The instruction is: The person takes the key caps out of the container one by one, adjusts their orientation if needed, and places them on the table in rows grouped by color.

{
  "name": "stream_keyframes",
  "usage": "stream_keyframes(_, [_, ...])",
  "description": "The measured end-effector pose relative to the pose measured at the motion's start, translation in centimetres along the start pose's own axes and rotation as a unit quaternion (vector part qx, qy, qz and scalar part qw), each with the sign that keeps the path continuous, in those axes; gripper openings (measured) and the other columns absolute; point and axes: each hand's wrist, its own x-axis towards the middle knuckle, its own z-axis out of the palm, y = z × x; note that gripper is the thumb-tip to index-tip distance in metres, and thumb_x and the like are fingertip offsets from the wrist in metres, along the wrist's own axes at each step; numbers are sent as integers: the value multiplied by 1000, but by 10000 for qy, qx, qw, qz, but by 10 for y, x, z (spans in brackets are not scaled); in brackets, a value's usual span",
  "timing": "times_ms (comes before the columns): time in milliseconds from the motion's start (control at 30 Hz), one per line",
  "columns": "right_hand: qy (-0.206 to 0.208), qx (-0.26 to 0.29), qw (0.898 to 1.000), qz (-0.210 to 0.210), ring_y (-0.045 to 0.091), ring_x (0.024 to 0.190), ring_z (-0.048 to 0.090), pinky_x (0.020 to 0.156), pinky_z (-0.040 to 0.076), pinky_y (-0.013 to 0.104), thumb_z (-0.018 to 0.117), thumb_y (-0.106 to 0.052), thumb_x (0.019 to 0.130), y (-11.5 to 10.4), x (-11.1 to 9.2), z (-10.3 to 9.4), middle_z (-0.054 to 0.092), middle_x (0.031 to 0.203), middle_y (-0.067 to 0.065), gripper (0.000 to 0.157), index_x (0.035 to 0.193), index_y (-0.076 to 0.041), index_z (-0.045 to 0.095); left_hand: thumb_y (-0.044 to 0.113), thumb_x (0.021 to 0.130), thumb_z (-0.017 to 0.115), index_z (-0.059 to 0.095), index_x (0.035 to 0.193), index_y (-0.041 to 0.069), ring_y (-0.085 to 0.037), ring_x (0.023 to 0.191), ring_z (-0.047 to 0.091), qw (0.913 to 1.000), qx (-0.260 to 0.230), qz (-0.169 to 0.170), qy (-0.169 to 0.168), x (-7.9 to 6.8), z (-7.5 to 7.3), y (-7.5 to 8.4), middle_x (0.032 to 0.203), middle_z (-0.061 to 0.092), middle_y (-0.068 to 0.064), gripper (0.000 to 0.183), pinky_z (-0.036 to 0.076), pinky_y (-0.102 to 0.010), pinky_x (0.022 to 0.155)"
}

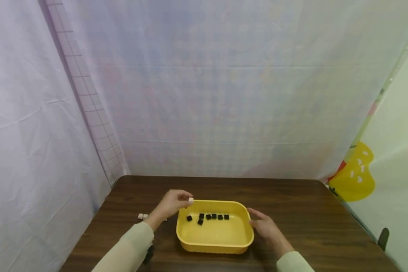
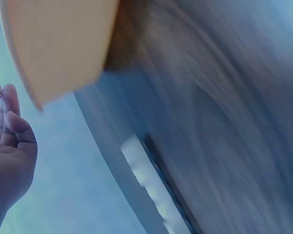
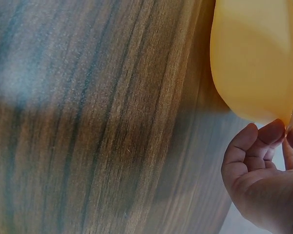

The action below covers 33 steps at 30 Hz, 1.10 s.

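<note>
My left hand point(image 1: 172, 201) pinches a white cube point(image 1: 191, 199) at the yellow tray's point(image 1: 214, 246) far-left corner, my right hand point(image 1: 266, 226) the right rim.

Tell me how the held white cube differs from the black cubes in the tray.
Colour: the white cube is pale, the black cubes dark. State: the left hand pinches the white cube; the black cubes lie in the tray. Both are small and blocky.

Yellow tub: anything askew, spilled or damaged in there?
No spill or damage visible in the tub. Mildly odd: most black cubes form a rough row along the far side, but one cube sits apart at the left and another cube lies nearer the person, breaking the line.
</note>
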Motion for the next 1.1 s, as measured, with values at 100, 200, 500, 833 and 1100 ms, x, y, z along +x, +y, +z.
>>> stream_keyframes(100, [24, -8, 10000, -20, 29, 102, 61, 74, 55, 38, 56, -3, 95, 0, 0, 0, 46, 138, 34, 49, 143, 0, 49, 14, 90, 74, 71, 115, 1, -21, 91, 65, 9997, -18, -76, 243, -7, -15, -10, 100, 69, -5, 28, 56, -40, 76])
stream_keyframes(200, [-3, 82, 10000, -11, 28, 99, 62, 74, 56, 38, 55, -3, 95, 1, 0, 0, 46, 138, 34, 49, 144, 0, 48, 10, 88, 75, 71, 112, -1, -23, 90, 65, 9986, 41, -88, 512, -15, -31, -21, 95, 69, -6, 26, 56, -40, 77])
stream_keyframes(500, [23, 4, 10000, 30, 29, 103, 60, 74, 54, 36, 56, -5, 96, 0, -1, 1, 45, 140, 33, 49, 144, -1, 48, 0, 85, 74, 71, 106, -6, -26, 91, 65, 9934, 238, -455, 1025, -44, -81, -65, 94, 70, -10, 22, 53, -36, 75])
stream_keyframes(833, [52, -88, 9999, 40, 31, 102, 59, 69, 53, 35, 59, -6, 94, 0, 0, 1, 47, 138, 32, 50, 143, -2, 50, 5, 82, 77, 71, 103, -7, -26, 88, 62, 9840, 1166, -689, 1156, -68, -116, -108, 94, 70, -14, 25, 50, -38, 77])
stream_keyframes(1100, [70, -128, 9999, 42, 31, 102, 59, 70, 54, 35, 58, -6, 94, -1, -1, 0, 46, 139, 32, 50, 143, -2, 50, 6, 82, 77, 72, 97, -7, -17, 80, 55, 9808, 1325, -1027, 997, -78, -119, -117, 86, 66, -9, 20, 45, -33, 74])
